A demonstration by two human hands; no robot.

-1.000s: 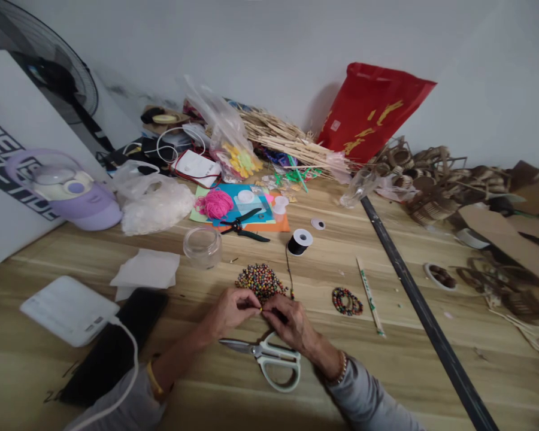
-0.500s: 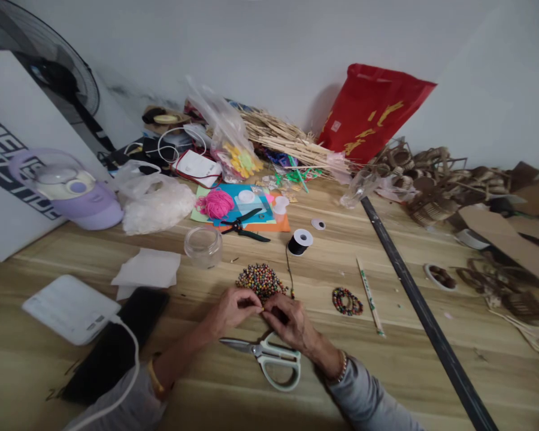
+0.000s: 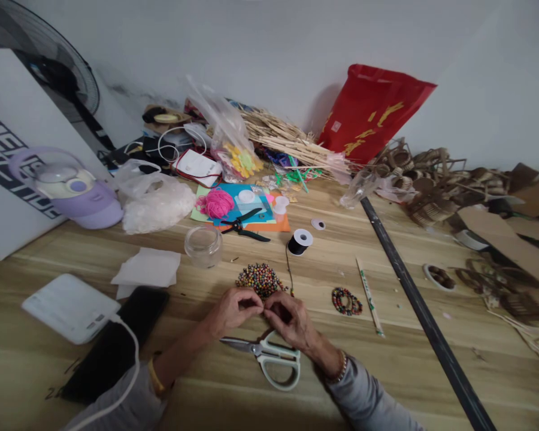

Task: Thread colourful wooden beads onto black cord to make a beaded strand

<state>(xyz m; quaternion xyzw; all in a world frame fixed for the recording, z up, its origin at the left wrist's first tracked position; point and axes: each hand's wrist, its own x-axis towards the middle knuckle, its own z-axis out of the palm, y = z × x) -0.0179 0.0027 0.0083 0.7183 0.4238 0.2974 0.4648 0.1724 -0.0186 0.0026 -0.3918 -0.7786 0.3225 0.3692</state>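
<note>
Beads (image 3: 259, 279) sm, rnd, multicol; L hand (image 3: 232, 311) & R hand (image 3: 293, 322) grip pinched, contents unclear.

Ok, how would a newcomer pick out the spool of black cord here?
On the wooden table, find the heap of tiny multicoloured beads. Just beyond it, slightly to the right, stands the spool of black cord, white on top with a central hole. Unlike the small, flat, whitish disc behind it, it has black-wound sides and a dark strand trailing down beside the beads.
</note>
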